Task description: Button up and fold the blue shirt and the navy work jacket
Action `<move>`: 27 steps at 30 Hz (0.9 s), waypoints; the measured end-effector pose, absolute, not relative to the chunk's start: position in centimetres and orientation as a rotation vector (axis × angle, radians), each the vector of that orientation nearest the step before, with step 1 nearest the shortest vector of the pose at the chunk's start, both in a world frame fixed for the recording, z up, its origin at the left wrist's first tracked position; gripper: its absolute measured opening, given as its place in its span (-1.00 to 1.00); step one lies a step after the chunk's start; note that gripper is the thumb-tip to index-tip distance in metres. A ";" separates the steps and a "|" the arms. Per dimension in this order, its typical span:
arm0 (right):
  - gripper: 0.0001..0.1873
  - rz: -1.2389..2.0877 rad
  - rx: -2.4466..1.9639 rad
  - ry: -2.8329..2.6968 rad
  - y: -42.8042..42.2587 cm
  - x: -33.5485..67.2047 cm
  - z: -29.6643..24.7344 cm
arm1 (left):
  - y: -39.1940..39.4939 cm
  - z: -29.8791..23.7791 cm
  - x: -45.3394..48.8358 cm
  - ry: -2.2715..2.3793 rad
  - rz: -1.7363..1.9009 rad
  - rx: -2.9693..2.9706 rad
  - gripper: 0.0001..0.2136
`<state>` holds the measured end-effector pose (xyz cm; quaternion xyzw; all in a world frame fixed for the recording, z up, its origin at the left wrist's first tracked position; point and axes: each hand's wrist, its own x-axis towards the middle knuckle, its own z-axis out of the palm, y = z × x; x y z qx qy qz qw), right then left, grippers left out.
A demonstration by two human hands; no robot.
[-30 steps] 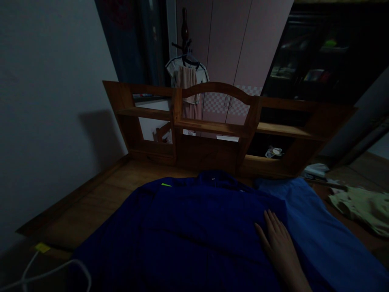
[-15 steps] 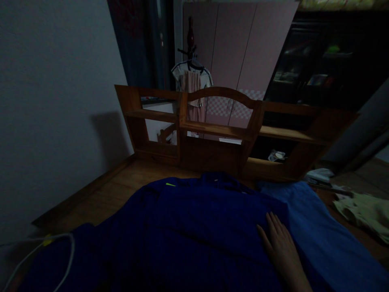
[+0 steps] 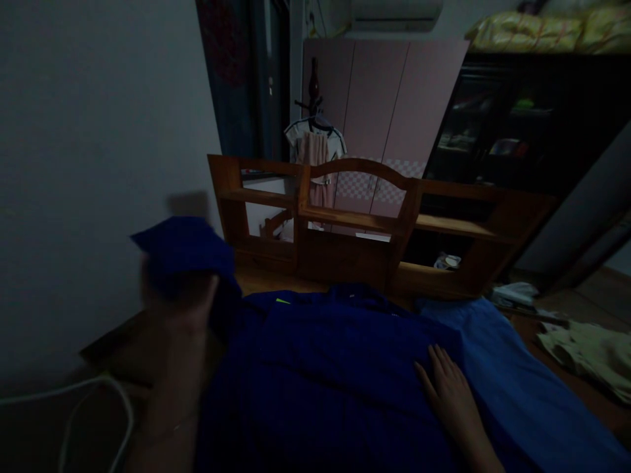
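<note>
A dark blue long-sleeved top (image 3: pixel 315 368) with a small lime-green mark lies spread out, its collar at the far side. My left hand (image 3: pixel 180 305), smeared by motion, is raised at the left and closed around the top's sleeve (image 3: pixel 190 249), holding it above the wooden surface. My right hand (image 3: pixel 448 384) rests flat on the right part of the top, fingers stretched out. Under and beside that side lies a lighter blue cloth (image 3: pixel 513 368).
A wooden headboard with shelves (image 3: pixel 352 259) stands behind the top. A white wall (image 3: pixel 98 164) rises on the left, and a white cable (image 3: pixel 129 420) loops at the lower left. Pale folded cloth (image 3: pixel 586 355) lies at the right. Pink wardrobe doors (image 3: pixel 379 98) stand farther back.
My left hand has come up from the lower left, lifting the sleeve off the surface. My right hand stays flat on the top. The view has tilted slightly upward.
</note>
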<state>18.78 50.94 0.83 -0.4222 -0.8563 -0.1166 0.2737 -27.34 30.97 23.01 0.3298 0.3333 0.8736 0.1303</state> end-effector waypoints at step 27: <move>-0.54 1.019 -1.195 -1.526 46.3 11.6 14.3 | 31.0 4.3 -24.2 2.822 1.046 1.485 -0.29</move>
